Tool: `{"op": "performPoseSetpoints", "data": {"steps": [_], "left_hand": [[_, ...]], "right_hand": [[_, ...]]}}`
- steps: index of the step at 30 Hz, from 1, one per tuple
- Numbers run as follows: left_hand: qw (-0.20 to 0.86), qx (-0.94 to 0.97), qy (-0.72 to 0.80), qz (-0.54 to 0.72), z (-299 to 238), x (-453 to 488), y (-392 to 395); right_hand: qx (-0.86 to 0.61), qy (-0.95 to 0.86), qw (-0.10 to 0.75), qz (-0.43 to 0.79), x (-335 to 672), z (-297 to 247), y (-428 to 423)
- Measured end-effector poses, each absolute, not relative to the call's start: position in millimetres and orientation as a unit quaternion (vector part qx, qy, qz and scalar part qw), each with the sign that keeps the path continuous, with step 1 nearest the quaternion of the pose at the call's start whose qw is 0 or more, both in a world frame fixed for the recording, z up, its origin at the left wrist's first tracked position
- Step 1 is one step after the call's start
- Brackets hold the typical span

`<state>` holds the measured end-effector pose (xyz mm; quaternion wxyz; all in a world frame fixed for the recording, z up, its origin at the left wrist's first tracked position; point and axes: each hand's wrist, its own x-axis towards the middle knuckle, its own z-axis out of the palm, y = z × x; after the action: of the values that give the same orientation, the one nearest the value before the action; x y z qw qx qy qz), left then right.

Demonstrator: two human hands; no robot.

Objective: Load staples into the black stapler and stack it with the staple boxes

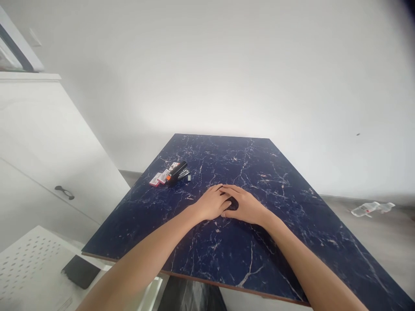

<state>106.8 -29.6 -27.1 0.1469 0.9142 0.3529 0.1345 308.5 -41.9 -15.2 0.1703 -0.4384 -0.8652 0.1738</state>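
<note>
My left hand (213, 204) and my right hand (245, 205) rest together on the dark blue marble-patterned table (253, 255). Their fingers touch and partly overlap at the tips; both hands look open, and I see nothing held in either. Left of them and farther back lies a black stapler (177, 172). Small white and red boxes (164, 176) sit against its left side, their labels too small to read. A small pale piece (189, 178), possibly a strip of staples, lies just right of the stapler.
A white cabinet (42, 147) with a dark handle stands to the left. Below it, a white perforated surface (29, 263) carries a dark flat object (81, 271). Behind the table rises a white wall (220, 69). Clear plastic bottles (372, 209) lie on the floor at right.
</note>
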Motion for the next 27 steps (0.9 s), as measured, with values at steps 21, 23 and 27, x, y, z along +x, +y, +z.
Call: {"op": "performPoseSetpoints", "data": {"steps": [21,23,27], "left_hand": [[0.145,0.645,0.686,0.303,-8,-45,46],[0.165,0.671,0.657,0.3,-7,-34,47],[0.21,0.768,0.534,0.284,-3,2,29]], "right_hand": [[-0.461,-0.842,0.218,0.176,313,-17,-30],[-0.458,-0.844,0.217,0.174,312,-16,-29],[-0.47,-0.83,0.239,0.183,309,-16,-30]]}}
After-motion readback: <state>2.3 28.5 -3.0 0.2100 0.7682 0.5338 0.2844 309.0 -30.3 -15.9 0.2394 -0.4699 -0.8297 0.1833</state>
